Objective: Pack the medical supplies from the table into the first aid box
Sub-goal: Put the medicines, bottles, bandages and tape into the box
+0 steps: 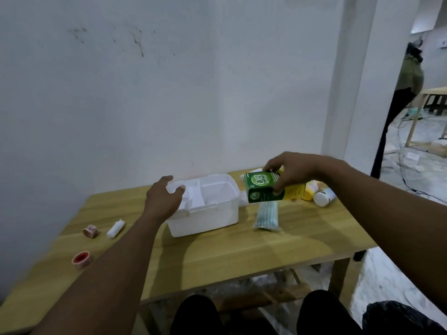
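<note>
A white open first aid box (212, 213) stands on the wooden table (242, 250), with an inner tray visible. My left hand (162, 199) hovers over the box's left rim, fingers spread, holding nothing. My right hand (294, 171) grips a green and yellow medicine carton (263, 188) in the air just right of the box. A packet of face masks (267, 215) lies below the carton. A white bottle (324, 197) and yellowish items lie behind my right hand. A white bandage roll (116, 228), a pink tape roll (90, 230) and a red tape roll (82, 259) lie at the left.
A white wall rises right behind the table. The table's right edge drops to a littered floor. A person in dark clothes (408, 93) stands far right near another wooden table (433, 93). A black bag (399, 317) sits at the bottom right beside my knees.
</note>
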### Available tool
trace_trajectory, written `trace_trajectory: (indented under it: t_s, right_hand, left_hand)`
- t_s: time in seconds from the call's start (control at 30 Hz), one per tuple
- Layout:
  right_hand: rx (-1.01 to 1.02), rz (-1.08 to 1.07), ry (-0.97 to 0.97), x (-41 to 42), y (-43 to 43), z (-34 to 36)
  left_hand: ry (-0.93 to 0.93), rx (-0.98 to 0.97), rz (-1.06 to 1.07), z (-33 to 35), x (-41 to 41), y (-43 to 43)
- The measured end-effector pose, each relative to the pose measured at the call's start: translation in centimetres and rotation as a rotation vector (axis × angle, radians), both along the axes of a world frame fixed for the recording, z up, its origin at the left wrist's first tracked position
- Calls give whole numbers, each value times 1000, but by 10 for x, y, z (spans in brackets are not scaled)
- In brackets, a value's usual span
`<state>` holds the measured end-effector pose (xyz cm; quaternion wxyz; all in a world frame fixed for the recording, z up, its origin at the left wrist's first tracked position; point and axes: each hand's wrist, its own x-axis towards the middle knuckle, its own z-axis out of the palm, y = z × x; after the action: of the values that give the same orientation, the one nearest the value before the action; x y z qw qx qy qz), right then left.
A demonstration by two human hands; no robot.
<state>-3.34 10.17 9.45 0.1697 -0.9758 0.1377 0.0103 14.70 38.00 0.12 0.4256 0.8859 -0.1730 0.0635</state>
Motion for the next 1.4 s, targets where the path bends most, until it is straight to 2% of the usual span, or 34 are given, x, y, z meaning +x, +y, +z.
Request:
trace_trajectory:
  t_s: [0.07,0.2,0.4,0.5,0.63,0.87,1.07,1.3,1.4]
  right_hand:
    - [-10,42,-52,26,18,11]
    - [-170,98,-97,79,50,6]
    - [-602,133,-71,124,83,-24]
    - [-639,170,-68,137,89,-30]
    - [-543,214,4,146,88,-40]
    - [-358,217,45,152,85,-59]
    - [-244,170,5,148,84,-63]
    - [-6,-72,-75,138,88,-46]
    - [67,-138,-39,135,98,-40]
  left_hand:
    - [5,3,-2,1,3,3]
    - [3,-24,3,3,9,7]
    - [-19,-40,18,2,22,11]
    - [-30,-52,14,-1,25,13]
    - [-68,-46,21,-8,28,13]
    - [-15,-86,-9,-13,37,17]
    - [-19,-108,-5,-16,42,16]
    - [-23,-113,-5,-17,41,16]
    - [-26,-112,-1,-17,42,15]
